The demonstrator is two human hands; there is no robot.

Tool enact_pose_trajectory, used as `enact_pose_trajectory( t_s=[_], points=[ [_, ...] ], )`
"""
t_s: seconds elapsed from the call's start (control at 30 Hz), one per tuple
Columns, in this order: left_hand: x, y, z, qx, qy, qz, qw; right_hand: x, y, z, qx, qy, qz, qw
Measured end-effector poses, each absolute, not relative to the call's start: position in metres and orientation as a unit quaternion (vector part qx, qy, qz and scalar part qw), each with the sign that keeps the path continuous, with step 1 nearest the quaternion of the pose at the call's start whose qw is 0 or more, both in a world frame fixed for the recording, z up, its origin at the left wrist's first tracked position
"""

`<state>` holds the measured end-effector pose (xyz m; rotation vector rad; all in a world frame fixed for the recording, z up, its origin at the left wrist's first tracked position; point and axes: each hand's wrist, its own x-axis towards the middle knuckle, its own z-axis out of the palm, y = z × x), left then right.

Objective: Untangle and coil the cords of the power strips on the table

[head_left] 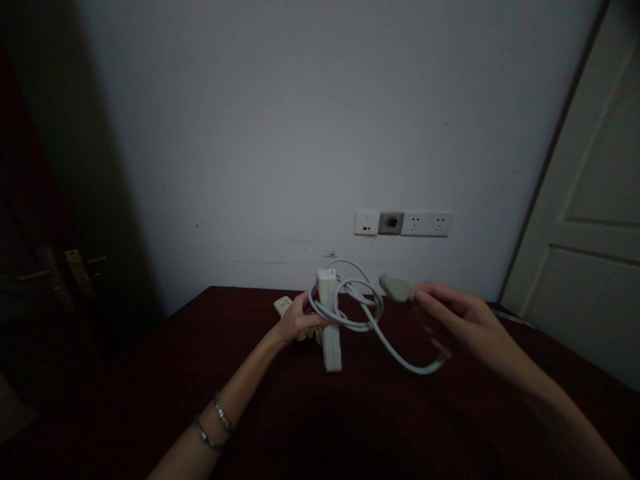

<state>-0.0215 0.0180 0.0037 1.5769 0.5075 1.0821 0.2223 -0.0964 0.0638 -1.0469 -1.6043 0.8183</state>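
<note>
My left hand is closed around a white power strip, which stands upright on end over a dark red table. Its grey-white cord loops round the strip and runs out to the right. My right hand pinches the cord's plug between thumb and fingers, held up in the air to the right of the strip. Two bracelets circle my left wrist.
A second pale object lies on the table just behind my left hand. Wall sockets sit in a row on the white wall above the table. A white door is at the right, a dark door with a brass handle at the left.
</note>
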Motion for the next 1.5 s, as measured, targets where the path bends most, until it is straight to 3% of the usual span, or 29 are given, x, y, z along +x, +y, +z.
enact_pose_trajectory(
  t_s=[0.2, 0.37, 0.47, 0.67, 1.03, 1.2, 1.5],
  points=[
    [-0.028, 0.027, 0.002, 0.73, 0.224, 0.395, 0.512, 0.219, -0.091, 0.072, -0.321, -0.47, 0.43, 0.701],
    [-0.031, 0.024, 0.007, 0.747, 0.253, 0.391, 0.474, 0.227, -0.083, 0.072, -0.319, -0.391, 0.391, 0.769],
    [-0.031, 0.021, 0.011, 0.744, 0.255, 0.39, 0.48, 0.23, -0.073, 0.062, -0.376, -0.387, 0.384, 0.749],
    [-0.029, 0.021, 0.009, 0.704, 0.23, 0.394, 0.544, 0.211, -0.064, 0.044, -0.473, -0.502, 0.389, 0.61],
    [-0.023, 0.014, 0.01, 0.7, 0.205, 0.394, 0.56, 0.189, -0.067, 0.036, -0.426, -0.675, 0.287, 0.529],
    [-0.025, 0.012, 0.015, 0.719, 0.225, 0.392, 0.528, 0.192, -0.067, 0.039, -0.445, -0.633, 0.245, 0.584],
    [-0.038, 0.017, 0.009, 0.863, 0.178, 0.232, 0.411, 0.195, -0.076, 0.046, -0.423, -0.531, 0.263, 0.685]
  ],
)
